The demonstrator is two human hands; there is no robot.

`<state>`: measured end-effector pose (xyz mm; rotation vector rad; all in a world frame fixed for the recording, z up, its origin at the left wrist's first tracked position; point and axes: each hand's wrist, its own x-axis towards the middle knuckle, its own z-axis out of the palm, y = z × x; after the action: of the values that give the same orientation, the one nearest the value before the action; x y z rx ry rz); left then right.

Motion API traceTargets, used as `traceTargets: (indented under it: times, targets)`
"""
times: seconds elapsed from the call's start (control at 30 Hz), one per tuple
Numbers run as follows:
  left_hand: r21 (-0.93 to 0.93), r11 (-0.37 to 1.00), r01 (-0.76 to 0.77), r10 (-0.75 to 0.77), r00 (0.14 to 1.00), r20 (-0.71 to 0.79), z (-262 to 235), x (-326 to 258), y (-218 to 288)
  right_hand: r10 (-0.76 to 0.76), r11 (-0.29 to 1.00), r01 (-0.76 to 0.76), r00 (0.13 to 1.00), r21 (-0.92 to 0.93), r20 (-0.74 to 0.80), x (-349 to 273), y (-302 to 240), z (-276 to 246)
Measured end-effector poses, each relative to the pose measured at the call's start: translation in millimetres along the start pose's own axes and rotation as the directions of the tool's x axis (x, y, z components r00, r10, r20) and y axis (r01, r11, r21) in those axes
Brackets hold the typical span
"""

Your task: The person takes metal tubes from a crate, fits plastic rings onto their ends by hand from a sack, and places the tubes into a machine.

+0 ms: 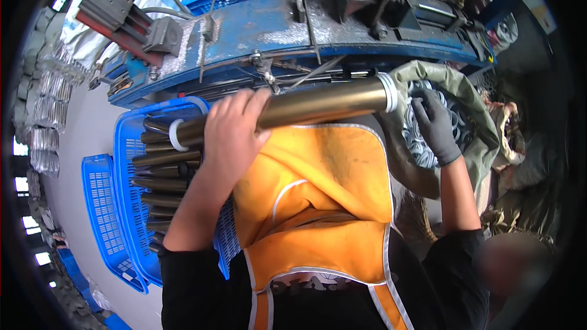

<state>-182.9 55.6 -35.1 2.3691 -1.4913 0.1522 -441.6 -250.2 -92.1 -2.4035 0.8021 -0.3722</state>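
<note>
Bronze-coloured tube (327, 105) is lying crosswise above the apron (342, 165), its long axis rising slightly rightward; the left hand (235, 128) is holding its left half. Just beyond its right end, the gloved right hand (437, 125) is hovering at pale rings (422, 156), its grip unclear.

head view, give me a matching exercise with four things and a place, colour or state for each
1. left hand
2. right hand
3. apron
4. held tube

A. orange with pale trim
B. gloved, at the green bag
C. bronze with white rings
D. bare, gripping

Pairs: 1-D, 2-B, 3-A, 4-C
</note>
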Motion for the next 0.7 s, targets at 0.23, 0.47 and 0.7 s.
traceTargets:
  times: [0.23, 0.47, 0.7]
  targets:
    - [0.206, 0.978, -0.025, 0.1, 0.926, -0.365, 18.8, 121.3, -92.0, 0.111, 0.834, 0.005, 0.978, -0.552, 0.176, 6.9, 82.5, 26.0]
    - [0.256, 0.958, 0.126, -0.04, 0.948, -0.317, 86.2, 188.2, -151.0, 0.225, 0.856, -0.075, 0.945, -0.512, 0.238, 13.3, 89.7, 39.6]
    - [0.258, 0.958, 0.127, -0.013, 0.917, -0.399, 92.0, 153.6, -155.5, 0.194, 0.887, -0.067, 0.952, -0.458, 0.238, 13.1, 98.1, 38.3]
